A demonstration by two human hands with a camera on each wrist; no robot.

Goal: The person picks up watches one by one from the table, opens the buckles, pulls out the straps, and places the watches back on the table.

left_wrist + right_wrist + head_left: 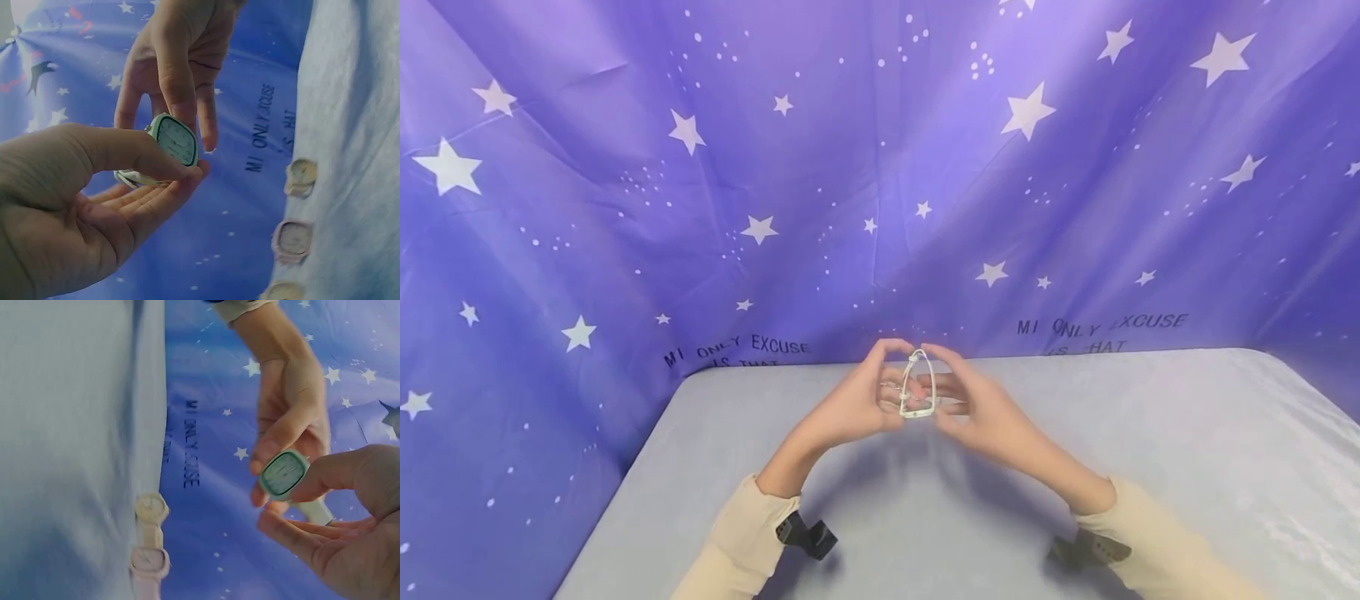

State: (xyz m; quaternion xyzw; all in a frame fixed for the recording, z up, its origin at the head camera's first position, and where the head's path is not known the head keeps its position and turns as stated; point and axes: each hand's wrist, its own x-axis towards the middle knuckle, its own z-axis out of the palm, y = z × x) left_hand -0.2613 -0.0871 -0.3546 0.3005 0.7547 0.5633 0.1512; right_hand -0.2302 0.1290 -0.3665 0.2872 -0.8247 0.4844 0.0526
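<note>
Curtain (580, 250) printed with white stars fills the left and upper part of your head view, behind a grey-covered table (1187, 433). Low and left of centre is your cream left sleeve (737, 533), with a black wrist mount (807, 535) at its cuff. From it your left hand (850, 404) reaches up to the middle of the frame, thumb and fingers bent around one side of a pale green wristwatch (177, 142), pinching it.

The watch sits between your two hands, just below the centre of the head view, held up off the tabletop. Its long axis runs up the frame: case at the bottom, strap arching to a narrow peak. Neither hand is nearer; both touch it. You have a rounded-square case, a dark ring around a pale dial, and a small crown; you cannot tell whether the buckle is fastened.

On the right, your right hand (992, 408) mirrors the left, thumb and fingers narrowed onto the watch's other side.

At the right of the left-wrist view, a pink watch (294, 241) lies between two yellowish watches (301, 177).
</note>
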